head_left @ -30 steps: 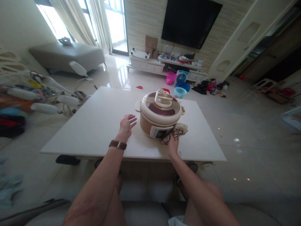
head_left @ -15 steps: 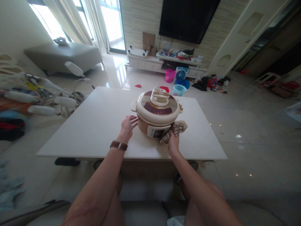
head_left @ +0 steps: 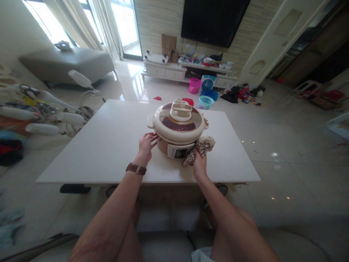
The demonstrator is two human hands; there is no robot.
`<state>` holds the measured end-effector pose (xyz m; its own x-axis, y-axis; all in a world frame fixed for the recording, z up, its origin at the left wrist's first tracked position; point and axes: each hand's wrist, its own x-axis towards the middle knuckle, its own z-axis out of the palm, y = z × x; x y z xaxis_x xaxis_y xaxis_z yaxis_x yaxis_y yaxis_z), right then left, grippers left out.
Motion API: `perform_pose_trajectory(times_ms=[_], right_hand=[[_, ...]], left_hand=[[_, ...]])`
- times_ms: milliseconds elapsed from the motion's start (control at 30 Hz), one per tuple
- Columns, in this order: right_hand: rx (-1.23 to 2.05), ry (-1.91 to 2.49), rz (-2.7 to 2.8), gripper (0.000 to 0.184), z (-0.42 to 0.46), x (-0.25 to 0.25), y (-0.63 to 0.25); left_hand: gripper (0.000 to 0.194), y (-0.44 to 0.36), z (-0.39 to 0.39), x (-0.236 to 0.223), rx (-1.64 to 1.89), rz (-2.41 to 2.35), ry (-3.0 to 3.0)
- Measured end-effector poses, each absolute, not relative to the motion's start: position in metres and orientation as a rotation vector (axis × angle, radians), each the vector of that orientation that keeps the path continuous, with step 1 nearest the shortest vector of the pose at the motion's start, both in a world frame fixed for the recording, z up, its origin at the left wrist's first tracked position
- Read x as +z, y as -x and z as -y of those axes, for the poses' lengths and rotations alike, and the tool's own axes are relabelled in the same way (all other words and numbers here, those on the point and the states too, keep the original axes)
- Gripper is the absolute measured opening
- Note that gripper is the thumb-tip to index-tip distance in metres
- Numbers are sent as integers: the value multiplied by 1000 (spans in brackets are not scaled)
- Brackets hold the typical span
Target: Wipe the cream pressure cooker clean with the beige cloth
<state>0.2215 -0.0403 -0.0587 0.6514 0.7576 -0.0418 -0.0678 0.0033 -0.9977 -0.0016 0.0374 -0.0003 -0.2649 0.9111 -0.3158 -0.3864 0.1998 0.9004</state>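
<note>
A cream and brown electric cooker [head_left: 177,131] with a lid handle stands on the white table [head_left: 109,145]. My left hand [head_left: 145,145], with a brown watch strap at the wrist, has its fingers spread against the cooker's left side. My right hand [head_left: 200,163] is closed on a patterned cloth [head_left: 200,147] held against the cooker's lower right front, beside its control panel.
A drying rack with clothes [head_left: 35,116] stands left of the table. A grey sofa [head_left: 65,63] sits at the back left. Baskets [head_left: 205,102] and clutter lie on the floor before the TV cabinet [head_left: 174,69]. My bare knees are below the table's near edge.
My left hand moved right from the tabletop until its fingers touch the cooker's side. My right hand with the cloth stays at the cooker's front, shifting slightly.
</note>
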Motion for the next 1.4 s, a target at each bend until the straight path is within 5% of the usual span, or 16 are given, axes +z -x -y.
perform_pose_trajectory(times_ms=[900,1400], right_hand=[[730,1472,418,37,16,-99,-216],[769,1453,443,37,2,-67,-242]], left_hand=[[15,2,-38,0,1392,-1270,-582],[16,1,-35,1,1384,-1289,-617]])
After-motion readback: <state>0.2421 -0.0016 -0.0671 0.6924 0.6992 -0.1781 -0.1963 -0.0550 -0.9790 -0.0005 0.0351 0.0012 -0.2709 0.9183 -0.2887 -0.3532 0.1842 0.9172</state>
